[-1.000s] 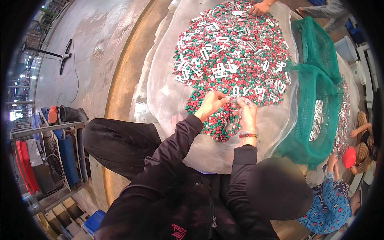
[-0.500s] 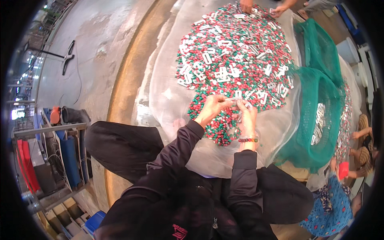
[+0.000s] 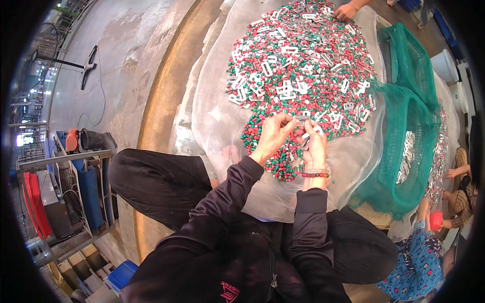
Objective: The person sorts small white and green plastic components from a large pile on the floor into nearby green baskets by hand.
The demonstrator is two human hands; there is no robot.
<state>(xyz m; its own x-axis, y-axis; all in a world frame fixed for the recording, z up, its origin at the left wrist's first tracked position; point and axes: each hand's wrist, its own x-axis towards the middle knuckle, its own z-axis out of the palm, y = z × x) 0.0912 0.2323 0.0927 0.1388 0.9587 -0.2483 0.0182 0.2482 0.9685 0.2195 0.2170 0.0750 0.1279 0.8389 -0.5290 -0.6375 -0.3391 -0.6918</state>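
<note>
In front of my crossed legs spreads a pile of small red, green and white bead-like pieces (image 3: 303,65), mixed with white oblong frame-shaped pieces (image 3: 267,68). My left hand (image 3: 273,136) and my right hand (image 3: 315,145) meet above the pile's near edge, fingertips pinched. Between them is a small pale oblong piece (image 3: 302,118), gripped at its two ends. At least one more white piece (image 3: 305,144) sits within my right hand's curled fingers; its exact shape is partly hidden. A beaded bracelet (image 3: 316,174) circles my right wrist.
The pile lies on a pale mesh sheet (image 3: 217,121). Two green net-lined baskets stand at right; the nearer basket (image 3: 389,189) holds white pieces (image 3: 405,156). Another person's hand (image 3: 345,12) touches the pile's far edge. More people sit at right beside a second pile (image 3: 438,156).
My hands still hold the pale piece, fingers slightly shifted. At the far edge, one of the other person's hands has left the view. The whole view has tilted slightly.
</note>
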